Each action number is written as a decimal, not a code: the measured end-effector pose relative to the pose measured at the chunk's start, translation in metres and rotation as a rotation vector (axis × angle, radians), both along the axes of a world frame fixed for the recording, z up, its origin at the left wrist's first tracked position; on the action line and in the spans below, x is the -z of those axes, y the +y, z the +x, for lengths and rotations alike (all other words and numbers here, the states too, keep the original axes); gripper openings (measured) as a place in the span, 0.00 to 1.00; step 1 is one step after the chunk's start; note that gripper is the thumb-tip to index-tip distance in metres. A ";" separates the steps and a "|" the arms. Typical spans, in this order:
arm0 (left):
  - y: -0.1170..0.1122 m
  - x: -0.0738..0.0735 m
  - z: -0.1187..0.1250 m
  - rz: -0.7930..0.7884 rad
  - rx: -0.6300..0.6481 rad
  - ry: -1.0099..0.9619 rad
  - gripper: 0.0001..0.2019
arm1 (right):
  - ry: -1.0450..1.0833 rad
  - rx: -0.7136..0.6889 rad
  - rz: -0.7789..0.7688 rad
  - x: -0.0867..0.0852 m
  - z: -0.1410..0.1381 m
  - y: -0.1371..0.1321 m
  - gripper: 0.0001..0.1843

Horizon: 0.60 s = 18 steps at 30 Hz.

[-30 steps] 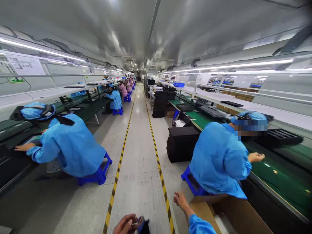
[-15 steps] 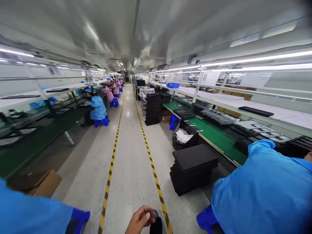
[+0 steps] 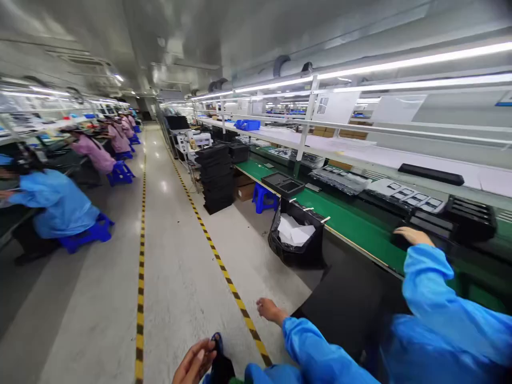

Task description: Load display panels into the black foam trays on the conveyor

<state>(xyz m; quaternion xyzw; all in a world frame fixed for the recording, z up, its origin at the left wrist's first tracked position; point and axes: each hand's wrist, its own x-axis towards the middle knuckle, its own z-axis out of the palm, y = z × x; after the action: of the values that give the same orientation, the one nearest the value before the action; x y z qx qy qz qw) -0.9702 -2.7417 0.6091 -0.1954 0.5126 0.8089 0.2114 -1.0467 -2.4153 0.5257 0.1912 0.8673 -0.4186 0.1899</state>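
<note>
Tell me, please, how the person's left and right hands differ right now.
The left hand curls around a dark object with a blue edge, while the right hand holds nothing. The left sits lower in view than the right. Both are bare, above the pale floor.

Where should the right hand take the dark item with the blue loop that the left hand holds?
Grip its lower dark body from the right with the empty right hand: the left hand covers the upper side by the blue loop, and the lower part shows uncovered.
</note>
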 end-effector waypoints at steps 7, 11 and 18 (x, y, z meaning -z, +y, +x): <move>-0.016 -0.008 -0.257 -0.141 0.298 0.063 0.35 | -0.071 0.325 -0.018 0.019 -0.110 0.021 0.03; 0.015 -0.021 -0.405 -0.247 0.528 0.184 0.36 | -0.103 0.611 0.016 0.022 -0.112 0.057 0.10; 0.169 -0.016 -0.592 -0.176 0.621 0.233 0.32 | -0.109 0.881 0.049 0.025 -0.187 0.115 0.11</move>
<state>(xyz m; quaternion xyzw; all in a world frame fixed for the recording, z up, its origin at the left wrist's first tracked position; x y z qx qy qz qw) -1.5626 -2.5722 0.6253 0.0460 0.6360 0.6757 0.3700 -1.2333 -2.3008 0.5006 0.5687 0.7015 -0.4281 0.0343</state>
